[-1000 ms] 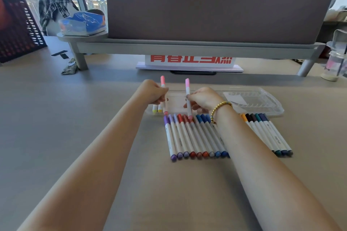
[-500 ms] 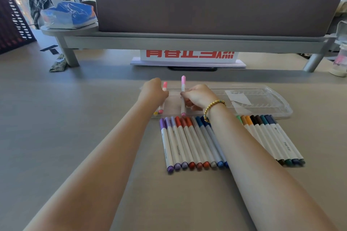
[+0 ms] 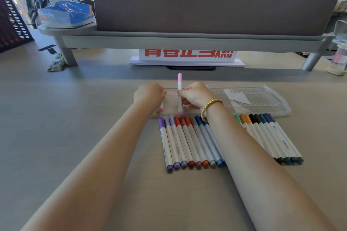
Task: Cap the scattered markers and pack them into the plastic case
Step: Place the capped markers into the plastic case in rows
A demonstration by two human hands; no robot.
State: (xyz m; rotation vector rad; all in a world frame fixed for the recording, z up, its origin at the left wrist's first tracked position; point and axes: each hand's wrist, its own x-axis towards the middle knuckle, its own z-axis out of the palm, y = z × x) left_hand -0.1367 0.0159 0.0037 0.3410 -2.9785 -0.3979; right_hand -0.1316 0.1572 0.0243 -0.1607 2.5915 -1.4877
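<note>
Two bare forearms are reaching forward across a wide beige desk [image 3: 56, 118], with a grey desk shelf [image 3: 187, 40] and a dark fabric partition [image 3: 206, 0] standing along its far edge. Behind the hands, a clear plastic case [image 3: 262, 97] is lying open and flat on the desk, with a white paper slip [image 3: 237, 95] showing in it. In front of the case, a row of capped markers [image 3: 187, 140] in purple, red, orange and blue is lying side by side, and a second row of markers [image 3: 270, 137] in green, orange, black and blue is lying to the right, partly hidden by the right forearm. The right hand [image 3: 195, 95], wearing a gold bead bracelet [image 3: 211, 104], is pinching a pink marker [image 3: 179, 93] between its fingertips, holding it nearly upright with its lower end over the case's left part. The left hand [image 3: 149, 94] is curling closed around a salmon-pink marker [image 3: 161, 108], mostly hidden, with only its lower end showing beside a yellow tip [image 3: 155, 112] at the case's left end.
</note>
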